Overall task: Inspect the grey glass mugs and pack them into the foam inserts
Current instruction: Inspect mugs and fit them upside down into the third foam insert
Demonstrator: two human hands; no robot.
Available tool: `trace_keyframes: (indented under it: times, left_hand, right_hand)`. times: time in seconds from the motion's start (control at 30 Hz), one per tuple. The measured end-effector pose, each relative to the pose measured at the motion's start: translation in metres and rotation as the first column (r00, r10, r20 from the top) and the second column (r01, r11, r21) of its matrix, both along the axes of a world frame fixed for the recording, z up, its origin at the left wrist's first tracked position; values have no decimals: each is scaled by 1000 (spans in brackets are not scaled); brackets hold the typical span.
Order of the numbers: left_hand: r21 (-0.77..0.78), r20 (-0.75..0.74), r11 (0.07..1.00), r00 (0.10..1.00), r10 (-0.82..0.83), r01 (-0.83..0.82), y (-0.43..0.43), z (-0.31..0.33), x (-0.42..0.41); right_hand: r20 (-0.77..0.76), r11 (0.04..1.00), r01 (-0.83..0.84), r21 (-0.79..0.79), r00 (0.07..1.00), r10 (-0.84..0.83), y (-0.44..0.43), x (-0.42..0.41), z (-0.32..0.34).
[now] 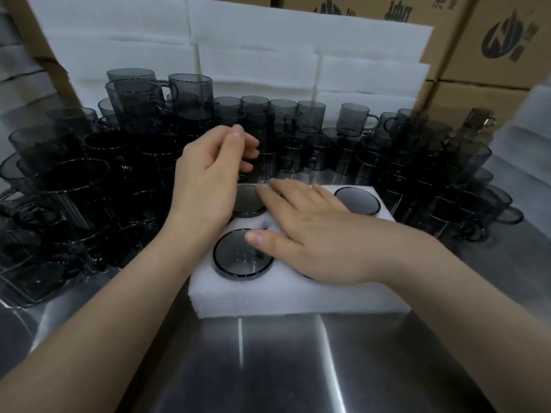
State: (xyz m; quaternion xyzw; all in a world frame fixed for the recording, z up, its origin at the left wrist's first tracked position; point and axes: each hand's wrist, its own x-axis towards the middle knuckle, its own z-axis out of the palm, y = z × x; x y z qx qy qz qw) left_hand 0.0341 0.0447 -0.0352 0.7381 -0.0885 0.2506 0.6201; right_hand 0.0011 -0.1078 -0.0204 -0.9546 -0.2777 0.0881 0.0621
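Observation:
A white foam insert lies on the steel table in front of me. Grey glass mugs sit upside down in its holes: one at the near left, one at the far left, one at the far right. My right hand lies flat on the insert with fingers spread, covering the near right hole. My left hand hovers over the far left mug, fingers loosely curled, holding nothing that I can see. Many loose grey mugs stand behind and around the insert.
Stacked mugs rise at the back left. White foam sheets lean behind the mugs. Cardboard boxes stand at the back right. The steel table stretches toward me.

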Motion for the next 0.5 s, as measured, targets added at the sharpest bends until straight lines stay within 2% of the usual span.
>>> trace_keyframes:
  times: [0.2, 0.23, 0.3, 0.37, 0.43, 0.5]
  left_hand:
    - [33, -14, 999, 1000, -4, 4, 1, -1, -1]
    - [38, -17, 999, 1000, -4, 4, 1, -1, -1]
    - [42, -29, 999, 1000, -3, 4, 0, -1, -1]
    - [48, -47, 999, 999, 0, 2, 0, -1, -1]
    - [70, -64, 998, 998, 2, 2, -1, 0, -2]
    - [129, -76, 992, 997, 7, 3, -1, 0, -3]
  right_hand:
    - [-14, 1000, 8, -18, 1000, -8, 0, 2, -3]
    - [3, 1000, 8, -8, 1000, -8, 1, 3, -2]
    - [133, 997, 23, 76, 991, -33, 1, 11, 1]
    - [317, 955, 39, 295, 938, -137, -3, 22, 10]
    - [427, 878, 123, 462, 837, -342, -22, 35, 22]
    - [445, 839, 323, 439, 733, -515, -49, 47, 31]
